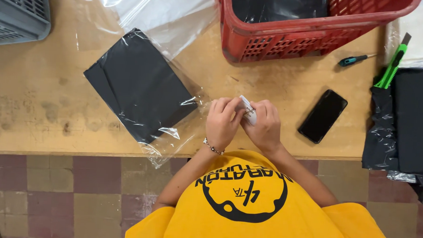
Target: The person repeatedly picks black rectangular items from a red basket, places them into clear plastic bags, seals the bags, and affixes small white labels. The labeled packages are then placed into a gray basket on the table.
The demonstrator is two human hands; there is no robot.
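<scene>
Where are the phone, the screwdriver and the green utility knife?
Phone (322, 116), head view, middle of its dark screen.
Screwdriver (349, 61), head view, its teal handle.
Green utility knife (392, 68), head view, its green body.

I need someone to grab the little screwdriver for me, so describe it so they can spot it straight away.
Start at the red basket at the table's far edge. Just off its lower right corner, on bare wood, lies the screwdriver. It is small with a teal handle and thin metal shaft, unlike the longer bright green utility knife beside it.
</scene>
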